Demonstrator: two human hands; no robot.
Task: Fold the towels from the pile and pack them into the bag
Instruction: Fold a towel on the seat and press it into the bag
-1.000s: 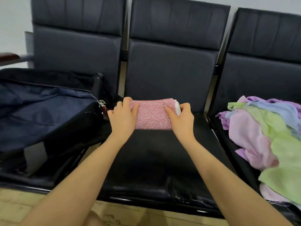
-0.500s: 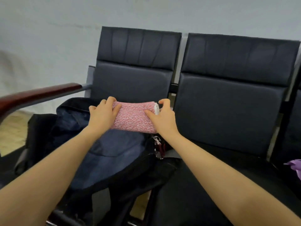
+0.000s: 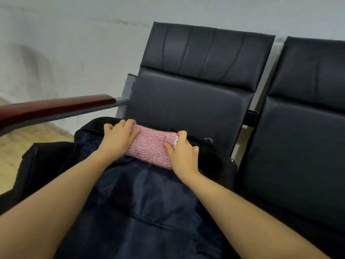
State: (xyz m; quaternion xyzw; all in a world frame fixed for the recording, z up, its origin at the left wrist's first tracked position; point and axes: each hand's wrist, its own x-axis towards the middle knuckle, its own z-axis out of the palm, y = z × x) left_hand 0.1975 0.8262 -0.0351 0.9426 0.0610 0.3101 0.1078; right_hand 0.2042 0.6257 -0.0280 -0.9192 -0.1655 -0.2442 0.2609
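As the folded pink towel (image 3: 152, 148) comes down into the open bag (image 3: 141, 199), it now sits at the bag's far edge, right against the seat back (image 3: 188, 101), where half a second ago it was held above the opening. Left hand (image 3: 116, 140) grips its left end, fingers curled over the top; right hand (image 3: 183, 154) pinches the right end, thumb on the face. So this one looks all but packed, only the release left! The view has swung left too: the wooden armrest (image 3: 56, 107) fills more of the frame, and the towel pile is out of sight.
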